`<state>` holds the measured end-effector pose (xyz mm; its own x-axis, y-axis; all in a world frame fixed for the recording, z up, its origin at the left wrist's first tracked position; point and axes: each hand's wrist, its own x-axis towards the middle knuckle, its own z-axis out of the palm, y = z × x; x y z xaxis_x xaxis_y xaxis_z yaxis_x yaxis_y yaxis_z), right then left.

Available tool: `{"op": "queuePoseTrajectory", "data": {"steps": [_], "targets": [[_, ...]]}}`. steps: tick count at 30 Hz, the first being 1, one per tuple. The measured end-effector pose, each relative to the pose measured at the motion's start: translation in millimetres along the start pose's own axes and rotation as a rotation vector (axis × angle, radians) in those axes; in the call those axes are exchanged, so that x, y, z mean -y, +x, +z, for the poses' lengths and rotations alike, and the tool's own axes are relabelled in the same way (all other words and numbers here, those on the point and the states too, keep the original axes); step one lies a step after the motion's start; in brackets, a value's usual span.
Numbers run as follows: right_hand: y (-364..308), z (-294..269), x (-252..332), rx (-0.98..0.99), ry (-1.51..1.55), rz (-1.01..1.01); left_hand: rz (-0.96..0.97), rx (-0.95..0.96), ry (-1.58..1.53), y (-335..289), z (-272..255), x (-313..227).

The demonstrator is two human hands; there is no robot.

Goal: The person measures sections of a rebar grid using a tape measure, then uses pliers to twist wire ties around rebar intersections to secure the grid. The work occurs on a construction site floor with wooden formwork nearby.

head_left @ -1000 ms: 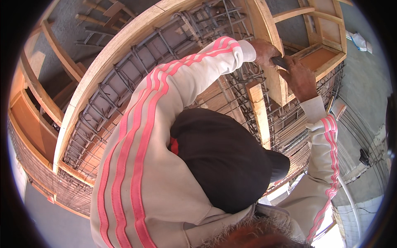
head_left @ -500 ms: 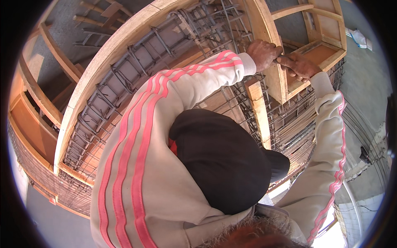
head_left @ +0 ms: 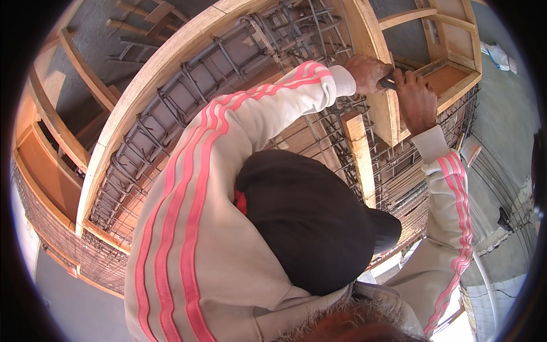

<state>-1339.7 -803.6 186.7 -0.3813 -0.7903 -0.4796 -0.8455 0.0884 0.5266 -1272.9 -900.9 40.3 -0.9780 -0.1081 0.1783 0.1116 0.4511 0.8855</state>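
Fingers of left hand [head_left: 364,73] curled shut on dark tool handle [head_left: 389,83], right hand [head_left: 416,100] fingers wrapped on same handle, hands touching. Left of them: rebar cage [head_left: 188,108] inside curved wooden formwork [head_left: 148,80]. Just below: wooden block [head_left: 360,154]. Right: wooden frame [head_left: 450,74].

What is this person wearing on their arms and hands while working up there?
Both arms are covered by long sleeves of a loose, cream-coloured track jacket, each with three pink stripes running down its length and a plain ribbed cuff at the wrist. The left hand and right hand are bare: no gloves, watch or rings show.
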Motion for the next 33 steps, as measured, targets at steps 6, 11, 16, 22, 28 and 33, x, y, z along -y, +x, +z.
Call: {"op": "queuePoseTrajectory", "data": {"steps": [6,11,16,22,28,33], "targets": [[-4.4,1.3,19.8,-0.011,-0.144,0.099,0.027,-0.101,0.102,-5.9,10.0,-3.1],[-2.2,3.9,9.2,-0.255,-0.139,0.018,-0.013,-0.202,0.119,-6.4,5.8,-4.6],[2.7,6.7,-0.3,-0.102,-0.043,-0.003,-0.062,-0.135,0.043,-2.2,2.5,-3.5],[22.1,2.0,-5.6,0.031,0.173,0.027,-0.03,-0.165,0.095,-1.4,1.6,-2.4],[41.7,-5.1,-31.2,0.282,0.655,-0.042,-0.034,-0.304,0.177,-12.3,3.4,-8.5],[52.2,-19.9,-42.6,0.462,0.887,0.052,0.018,-0.415,0.237,-13.7,4.2,-6.7]]}}
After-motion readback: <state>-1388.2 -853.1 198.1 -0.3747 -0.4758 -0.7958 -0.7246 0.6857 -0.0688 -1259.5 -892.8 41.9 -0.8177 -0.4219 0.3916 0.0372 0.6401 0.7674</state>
